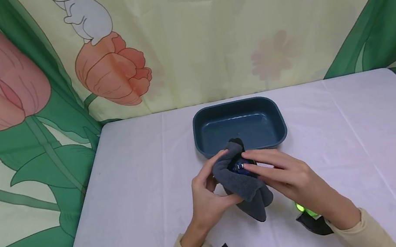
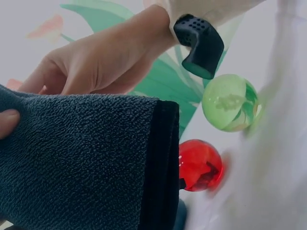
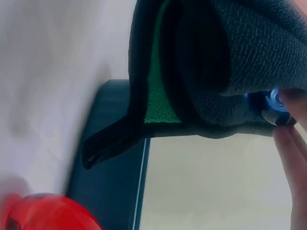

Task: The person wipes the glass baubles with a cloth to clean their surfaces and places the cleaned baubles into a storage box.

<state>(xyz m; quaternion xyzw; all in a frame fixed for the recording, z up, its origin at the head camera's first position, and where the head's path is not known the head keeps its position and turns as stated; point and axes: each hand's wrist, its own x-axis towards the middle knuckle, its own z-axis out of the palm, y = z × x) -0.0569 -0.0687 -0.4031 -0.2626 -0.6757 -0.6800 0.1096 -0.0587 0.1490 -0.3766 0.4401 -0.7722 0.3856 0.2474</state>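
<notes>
My left hand (image 1: 211,198) grips a dark grey cloth (image 1: 242,186), its thumb on the near side and fingers behind. The cloth is folded around a glossy dark blue ball (image 1: 240,166), of which only a small part shows. My right hand (image 1: 290,175) holds this ball with its fingertips at the cloth's opening; in the right wrist view the blue ball (image 3: 276,103) shows between finger and thumb. The cloth (image 2: 81,158) hides most of the left hand in the left wrist view. Both hands are above the table, at the near side of a dark blue basin (image 1: 223,130).
A clear green ball (image 2: 230,103) lies on the white-covered table (image 1: 145,185), partly behind my right wrist in the head view. Close to the basin is a clear red ball (image 2: 201,165). A curtain (image 1: 198,35) with tulips hangs behind the table.
</notes>
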